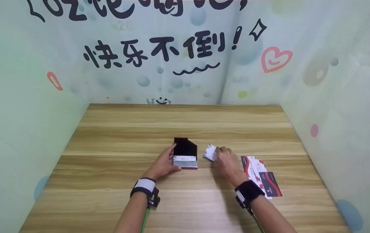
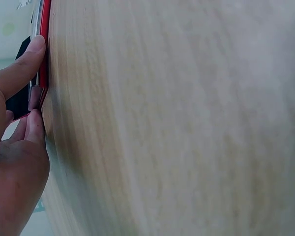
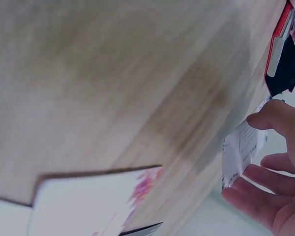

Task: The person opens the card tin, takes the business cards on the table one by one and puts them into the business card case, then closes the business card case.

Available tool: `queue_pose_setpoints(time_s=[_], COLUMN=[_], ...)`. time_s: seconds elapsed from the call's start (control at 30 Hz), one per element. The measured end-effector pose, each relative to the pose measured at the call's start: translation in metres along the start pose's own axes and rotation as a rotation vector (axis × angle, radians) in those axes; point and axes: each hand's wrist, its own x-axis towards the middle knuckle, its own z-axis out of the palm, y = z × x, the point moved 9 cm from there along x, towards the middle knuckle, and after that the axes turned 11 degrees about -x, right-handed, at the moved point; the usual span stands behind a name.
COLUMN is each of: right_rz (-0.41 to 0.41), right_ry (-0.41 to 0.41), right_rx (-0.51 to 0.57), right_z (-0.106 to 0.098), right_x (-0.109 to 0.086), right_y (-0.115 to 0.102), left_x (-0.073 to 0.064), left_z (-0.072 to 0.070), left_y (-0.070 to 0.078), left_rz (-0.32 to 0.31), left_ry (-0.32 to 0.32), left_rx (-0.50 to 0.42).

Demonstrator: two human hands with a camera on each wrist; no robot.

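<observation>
A business card case (image 1: 185,147) lies open on the table, its inside black and its outer edge red in the left wrist view. White cards (image 1: 185,158) sit in its near, metal-looking half. My left hand (image 1: 164,164) grips the case from the left, thumb (image 2: 24,66) along the near edge and fingers at its side. Just right of the case, my right hand (image 1: 228,161) pinches a white printed card (image 3: 240,150) between thumb and fingers, held tilted. Whether it is one card or a thin stack, I cannot tell.
Several loose cards, white with red flowers (image 1: 257,171) and dark with a red stripe (image 1: 271,183), overlap on the wooden table (image 1: 123,136) beside my right wrist. Printed fabric walls (image 1: 185,84) enclose the table at the back and both sides.
</observation>
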Motion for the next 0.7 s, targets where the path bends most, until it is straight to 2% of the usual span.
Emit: queue_pose_setpoints(time_s=[0.23,0.33,0.5,0.7], right_rz=[-0.090,-0.117,-0.166,-0.241], right_ry=[0.052,0.102,0.193,0.199], right_rx=[-0.050,-0.093,-0.129,-0.114], right_z=[-0.005,-0.009,-0.014,-0.015], right_x=[0.008,0.011,0.016,0.023], right_y=[-0.016,-0.022,-0.030,-0.040], left_x=[0.000,0.000,0.000,0.000], left_z=[-0.002,-0.003,-0.002,-0.001], left_y=[-0.001,-0.002,-0.001,0.001], left_rz=[-0.023,-0.036,-0.021,0.001], left_ry=[0.006,0.015,0.011,-0.002], left_rx=[0.040,0.031,0.011,0.006])
